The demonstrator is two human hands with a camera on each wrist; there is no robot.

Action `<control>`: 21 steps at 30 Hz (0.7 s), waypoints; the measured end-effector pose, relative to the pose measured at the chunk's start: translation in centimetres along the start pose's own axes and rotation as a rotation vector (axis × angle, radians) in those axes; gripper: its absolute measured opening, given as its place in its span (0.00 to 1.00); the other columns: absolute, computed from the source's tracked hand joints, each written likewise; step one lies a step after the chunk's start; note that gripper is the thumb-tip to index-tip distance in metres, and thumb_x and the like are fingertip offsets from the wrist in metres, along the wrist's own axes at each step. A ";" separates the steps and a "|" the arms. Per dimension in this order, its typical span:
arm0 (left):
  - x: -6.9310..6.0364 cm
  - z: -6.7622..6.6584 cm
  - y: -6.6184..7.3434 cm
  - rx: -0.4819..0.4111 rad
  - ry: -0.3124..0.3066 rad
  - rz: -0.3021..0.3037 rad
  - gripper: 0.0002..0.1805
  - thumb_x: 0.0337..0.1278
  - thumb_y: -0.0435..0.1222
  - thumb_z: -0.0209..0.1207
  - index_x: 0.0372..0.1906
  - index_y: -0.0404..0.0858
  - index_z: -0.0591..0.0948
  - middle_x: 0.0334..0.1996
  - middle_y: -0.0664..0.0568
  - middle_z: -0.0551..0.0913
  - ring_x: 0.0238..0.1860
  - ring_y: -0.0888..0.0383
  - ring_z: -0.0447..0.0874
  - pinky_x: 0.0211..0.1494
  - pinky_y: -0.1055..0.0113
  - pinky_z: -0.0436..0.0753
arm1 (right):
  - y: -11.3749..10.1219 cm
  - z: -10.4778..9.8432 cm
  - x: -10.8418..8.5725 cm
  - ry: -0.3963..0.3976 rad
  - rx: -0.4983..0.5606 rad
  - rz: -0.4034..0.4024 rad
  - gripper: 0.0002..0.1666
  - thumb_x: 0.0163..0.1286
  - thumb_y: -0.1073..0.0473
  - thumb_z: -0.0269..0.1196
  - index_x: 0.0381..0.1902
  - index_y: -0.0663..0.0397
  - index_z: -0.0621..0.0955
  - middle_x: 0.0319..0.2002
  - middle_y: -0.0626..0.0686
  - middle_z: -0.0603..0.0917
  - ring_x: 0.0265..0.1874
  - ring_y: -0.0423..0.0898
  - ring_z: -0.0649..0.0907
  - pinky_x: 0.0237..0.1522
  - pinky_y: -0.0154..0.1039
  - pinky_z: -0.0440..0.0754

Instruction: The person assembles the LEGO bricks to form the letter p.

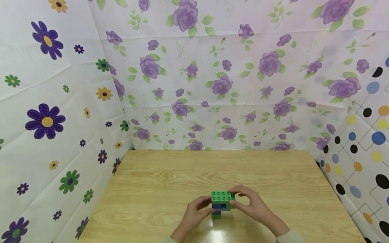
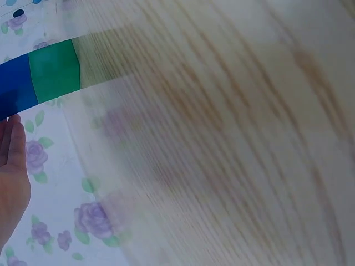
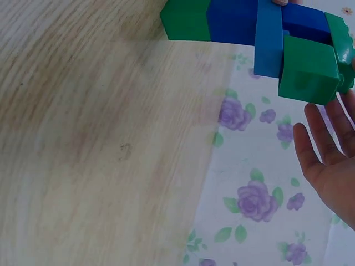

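A stack of toy building bricks (image 1: 221,195) stands on the table near its front, with a green studded plate-like brick on top. Under that sit blue bricks (image 3: 233,22), a lighter blue brick (image 3: 268,39) and a green brick (image 3: 308,69) jutting out to the right. A narrow leg of the stack ends in a green brick (image 2: 55,72) on the tabletop. My left hand (image 1: 197,211) grips the stack's left side, thumb in front and fingers behind. On the right end, my right hand (image 1: 253,206) pinches the green bricks between thumb and forefinger; its other fingers extend below.
The wooden table (image 1: 170,172) reaches back to a cloth wall (image 1: 200,60) with purple roses. A flower-print cloth (image 1: 70,141) hangs along the left side, and a dotted cloth (image 1: 364,145) along the right.
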State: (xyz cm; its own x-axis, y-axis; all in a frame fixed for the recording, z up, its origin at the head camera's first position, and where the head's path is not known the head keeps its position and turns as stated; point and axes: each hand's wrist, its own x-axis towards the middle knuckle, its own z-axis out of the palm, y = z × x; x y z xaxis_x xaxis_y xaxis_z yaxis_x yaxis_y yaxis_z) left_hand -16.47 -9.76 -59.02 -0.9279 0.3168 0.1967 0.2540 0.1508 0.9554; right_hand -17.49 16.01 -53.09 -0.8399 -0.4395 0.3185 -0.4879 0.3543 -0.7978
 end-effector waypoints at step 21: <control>0.3 -0.1 0.4 -0.080 0.013 -0.077 0.21 0.56 0.34 0.65 0.56 0.38 0.78 0.54 0.47 0.80 0.55 0.56 0.79 0.60 0.66 0.78 | 1.8 0.4 -1.7 0.009 0.256 0.074 0.23 0.68 0.58 0.63 0.58 0.59 0.74 0.53 0.57 0.80 0.51 0.40 0.80 0.53 0.39 0.82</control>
State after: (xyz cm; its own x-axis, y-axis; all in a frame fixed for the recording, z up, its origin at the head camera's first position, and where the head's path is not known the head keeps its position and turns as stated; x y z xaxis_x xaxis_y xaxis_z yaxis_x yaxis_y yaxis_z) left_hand -16.62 -9.68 -58.55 -0.9475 0.2948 0.1240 0.1592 0.0986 0.9823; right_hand -16.84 17.00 -55.25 -0.8739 -0.4120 0.2580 -0.3499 0.1648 -0.9222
